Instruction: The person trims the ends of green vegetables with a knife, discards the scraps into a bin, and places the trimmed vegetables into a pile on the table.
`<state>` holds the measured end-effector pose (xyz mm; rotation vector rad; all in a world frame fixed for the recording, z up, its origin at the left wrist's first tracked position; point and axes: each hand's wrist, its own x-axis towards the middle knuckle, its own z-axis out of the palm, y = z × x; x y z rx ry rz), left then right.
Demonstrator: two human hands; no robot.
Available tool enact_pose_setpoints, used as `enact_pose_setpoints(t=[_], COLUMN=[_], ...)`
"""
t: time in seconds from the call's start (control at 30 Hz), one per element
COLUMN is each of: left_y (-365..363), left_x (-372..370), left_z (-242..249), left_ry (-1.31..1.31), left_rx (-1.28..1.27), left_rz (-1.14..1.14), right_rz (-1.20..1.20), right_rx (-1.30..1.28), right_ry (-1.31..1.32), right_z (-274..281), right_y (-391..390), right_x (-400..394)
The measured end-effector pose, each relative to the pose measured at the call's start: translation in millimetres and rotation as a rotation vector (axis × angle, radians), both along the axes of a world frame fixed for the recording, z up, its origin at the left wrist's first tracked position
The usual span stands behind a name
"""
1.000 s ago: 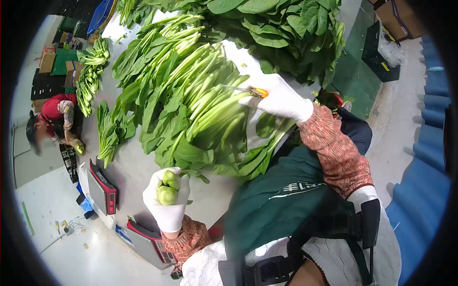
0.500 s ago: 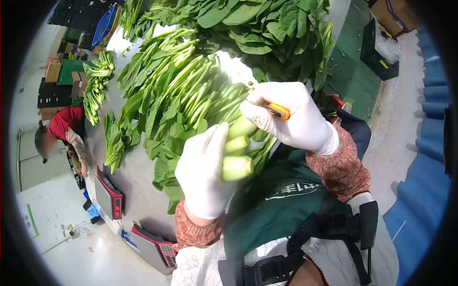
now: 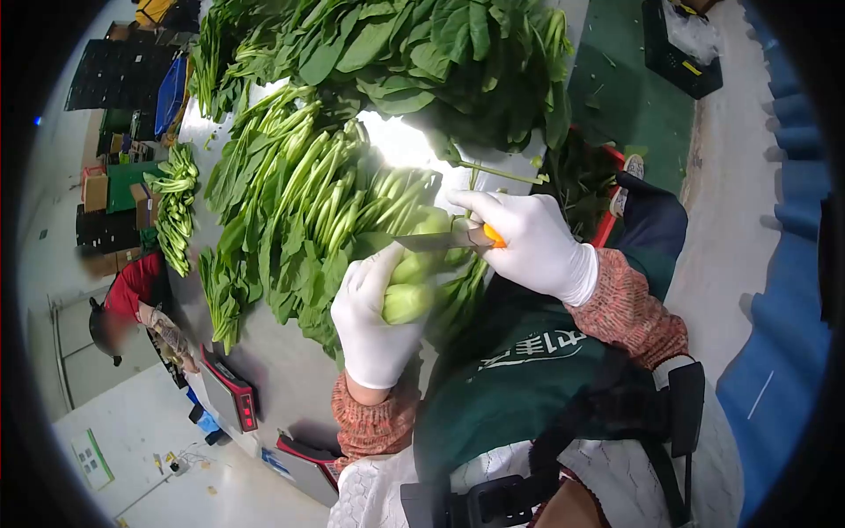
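My left hand (image 3: 374, 321), in a white glove, is wrapped round a small bunch of leafy greens (image 3: 407, 302), its thick pale-green stem ends facing me. In my gloved right hand (image 3: 539, 245) is a knife (image 3: 431, 240) with an orange handle. Its blade points left and lies across the upper stems, close above my left fingertips. Just beyond both hands, trimmed leafy greens (image 3: 321, 189) are laid out in a row, stems side by side. A thin cut stalk (image 3: 506, 173) shows above my right hand.
A large heap of leafy greens (image 3: 422, 53) covers the table's far side. Digital scales (image 3: 231, 387) stand along the left edge, near a person in red (image 3: 136, 286). Smaller bunches (image 3: 176, 207) lie at the left. A black crate (image 3: 682, 53) stands on the floor at right.
The knife blade has come into view across the stems as my right hand turned. A thin stalk now shows above that hand. The whole view has shifted slightly.
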<state>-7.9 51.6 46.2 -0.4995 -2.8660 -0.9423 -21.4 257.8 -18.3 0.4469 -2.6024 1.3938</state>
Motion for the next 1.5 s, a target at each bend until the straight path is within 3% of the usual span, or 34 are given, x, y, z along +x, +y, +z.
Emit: enact_pose_setpoints(t=[0.1,0.2,0.23,0.27,0.33,0.37,0.47,0.53,0.67,0.73,0.77,0.8,0.87,0.97,1.13,1.27,1.3,1.33,1.43,1.5], left_y=[4,3,3,2,-6,-8,4,2,-16,-32,-58,-90,-139,-246,-292,-325,-336,-352,-327,-316], left_x=[0,5,3,-4,-2,-1,1,4,8,7,15,23,36,66,103,141,153,172,181,175], left_z=[7,25,30,26,21,14,7,6,19,32,37,44,71,59,35,24,25,26,46,33], left_ry=[-0.011,-0.002,0.015,0.047,0.033,-0.01,0.027,0.024,0.08,0.23,0.195,0.162,0.137,0.108,0.225,0.282,0.317,0.276,0.063,-0.098], left_rx=[0.004,0.035,0.053,0.053,0.019,0.047,-0.003,0.016,0.006,-0.041,0.039,0.12,1.303,1.68,1.736,1.755,1.612,1.668,1.461,1.017], left_rz=[-0.026,-0.042,-0.038,0.009,0.092,0.095,0.007,0.01,0.091,0.187,0.282,0.378,0.597,0.579,1.001,1.006,1.03,0.975,0.987,1.096], right_rz=[0.049,-0.088,-0.107,-0.078,0.015,0.126,0.305,0.227,0.256,0.208,0.164,0.064,0.0,-0.036,0.359,0.609,0.624,0.634,0.63,0.585], right_rx=[0.019,0.204,0.009,-0.209,-0.473,-0.847,-0.511,-0.28,-0.311,-0.231,-0.282,-0.174,0.098,0.286,0.442,0.612,0.622,0.636,0.696,0.631], right_ry=[-0.079,-0.295,-0.401,-0.33,-0.57,-0.48,-0.249,0.047,-0.027,0.092,0.063,-0.031,-0.123,-0.01,0.058,-0.066,-0.099,-0.134,-0.114,-0.08], right_z=[-3,-57,-62,-64,-44,-35,23,17,32,29,17,9,11,-2,-40,-73,-79,-85,-102,-109], right_y=[5,18,20,20,16,8,7,-7,-17,-13,-8,4,37,37,-17,-57,-61,-63,-60,-59], right_x=[-3,-16,-16,-11,-12,-10,-16,-15,-13,-22,-28,-31,-42,-42,-22,1,5,9,14,16])
